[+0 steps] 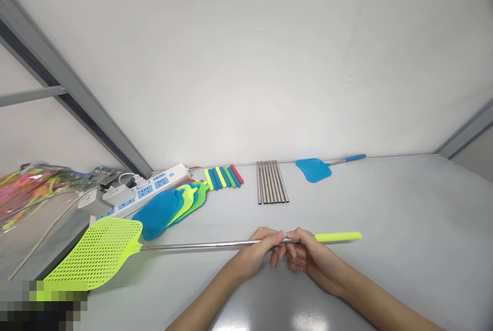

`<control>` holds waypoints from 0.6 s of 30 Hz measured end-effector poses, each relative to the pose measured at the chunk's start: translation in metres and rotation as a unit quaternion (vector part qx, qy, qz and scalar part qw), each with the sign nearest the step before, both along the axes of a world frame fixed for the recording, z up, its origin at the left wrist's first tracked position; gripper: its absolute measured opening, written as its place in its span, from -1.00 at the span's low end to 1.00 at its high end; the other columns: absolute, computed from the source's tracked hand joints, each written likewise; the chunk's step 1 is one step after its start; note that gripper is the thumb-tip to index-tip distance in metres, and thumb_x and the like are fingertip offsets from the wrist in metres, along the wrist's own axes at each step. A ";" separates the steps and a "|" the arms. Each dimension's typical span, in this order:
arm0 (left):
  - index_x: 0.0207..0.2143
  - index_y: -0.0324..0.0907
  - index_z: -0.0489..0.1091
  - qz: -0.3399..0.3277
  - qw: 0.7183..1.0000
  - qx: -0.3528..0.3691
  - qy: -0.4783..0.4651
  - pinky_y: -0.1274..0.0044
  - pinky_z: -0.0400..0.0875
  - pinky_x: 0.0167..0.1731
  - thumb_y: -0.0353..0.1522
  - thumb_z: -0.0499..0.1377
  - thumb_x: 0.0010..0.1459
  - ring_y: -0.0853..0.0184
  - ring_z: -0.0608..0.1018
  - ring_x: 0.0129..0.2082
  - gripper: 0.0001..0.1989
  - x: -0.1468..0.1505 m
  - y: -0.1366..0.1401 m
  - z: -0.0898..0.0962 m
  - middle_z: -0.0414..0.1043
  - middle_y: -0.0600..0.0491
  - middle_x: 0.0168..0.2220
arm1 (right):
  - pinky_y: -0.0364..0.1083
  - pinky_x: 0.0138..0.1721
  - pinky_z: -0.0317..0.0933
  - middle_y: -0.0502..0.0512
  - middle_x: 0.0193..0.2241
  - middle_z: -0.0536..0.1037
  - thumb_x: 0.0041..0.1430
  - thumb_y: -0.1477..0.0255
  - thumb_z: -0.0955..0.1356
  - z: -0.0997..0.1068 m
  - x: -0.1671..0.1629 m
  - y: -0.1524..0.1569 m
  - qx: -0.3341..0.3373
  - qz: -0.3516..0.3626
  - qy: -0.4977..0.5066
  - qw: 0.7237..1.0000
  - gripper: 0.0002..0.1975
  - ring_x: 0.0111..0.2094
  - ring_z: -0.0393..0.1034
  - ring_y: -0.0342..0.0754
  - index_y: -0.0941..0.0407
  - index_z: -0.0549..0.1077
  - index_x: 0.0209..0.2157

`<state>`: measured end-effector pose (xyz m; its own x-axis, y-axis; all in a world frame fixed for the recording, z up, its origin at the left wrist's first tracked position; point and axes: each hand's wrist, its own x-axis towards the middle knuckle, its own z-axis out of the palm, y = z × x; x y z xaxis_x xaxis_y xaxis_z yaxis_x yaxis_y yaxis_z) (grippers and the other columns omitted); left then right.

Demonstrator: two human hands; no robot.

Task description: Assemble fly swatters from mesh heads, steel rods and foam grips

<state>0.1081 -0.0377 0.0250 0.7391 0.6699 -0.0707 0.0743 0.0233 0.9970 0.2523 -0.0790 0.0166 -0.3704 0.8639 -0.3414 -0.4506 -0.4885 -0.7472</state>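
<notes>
Lime-green fly swatter point(215, 244) is the landmark: extended telescopic metal shaft lying roughly level across the grey table point(404, 218), mesh head far left, green grip out to the right. Left hand point(259, 250) is curled closed around the shaft just left of the joint; right hand point(310, 254) is closed in a pinch on the shaft right beside it, next to where the grip starts. Fingertips of the two hands nearly touch. Whether the shaft rests on the table or is lifted slightly, cannot tell.

Around the swatter:
- Behind its shaft, toward the wall: row of bare metal rods point(271, 182), well apart.
- Behind and left of the shaft: stack of loose swatter heads point(173, 207), blue and green, and a row of coloured grips point(224, 177).
- Behind the mesh head: white power strip point(144, 189) with plugs in it.
- Behind the green grip, at the wall: a finished blue swatter point(319, 167).
- Left of the mesh head: clear bags of more coloured parts point(34, 187).

Risks, my read:
- Both holds sit at one end, so the long shaft and head are a lever; any twist swings the head into the loose heads or the power strip leads.
- Thin telescopic sections: bending force between the hands could kink the tube at the joint.
- Fingers close to the joint: skin pinch if sections slide.
- Head overhangs the table's left edge, so it could snag the bags.
</notes>
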 end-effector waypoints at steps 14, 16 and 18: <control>-0.74 -0.20 0.08 0.001 0.999 -0.047 -0.015 0.58 0.15 -0.51 -0.28 -0.12 0.12 0.47 0.21 -0.69 -0.60 -0.001 0.004 -0.006 0.04 0.17 -0.79 | -0.15 -0.59 -0.19 -0.09 -0.75 0.01 0.01 0.41 0.21 -0.003 -0.003 0.001 0.000 -0.047 -0.001 0.999 -0.64 -0.67 -0.16 -0.24 0.14 0.03 -0.77; -0.75 -0.20 0.07 -0.002 0.999 -0.045 -0.016 0.58 0.15 -0.51 -0.28 -0.13 0.12 0.47 0.21 -0.69 -0.60 -0.002 0.004 -0.006 0.03 0.18 -0.79 | -0.15 -0.59 -0.19 -0.09 -0.75 0.01 0.01 0.42 0.21 -0.002 -0.003 0.001 -0.001 -0.056 -0.006 0.998 -0.65 -0.66 -0.17 -0.24 0.14 0.03 -0.77; -0.74 -0.20 0.07 -0.002 0.999 -0.046 -0.014 0.58 0.15 -0.51 -0.28 -0.13 0.12 0.47 0.21 -0.69 -0.60 -0.002 0.004 -0.006 0.04 0.17 -0.79 | -0.15 -0.59 -0.19 -0.09 -0.75 0.00 0.01 0.42 0.21 -0.001 -0.003 0.000 -0.003 -0.058 -0.009 0.998 -0.65 -0.66 -0.17 -0.24 0.14 0.04 -0.77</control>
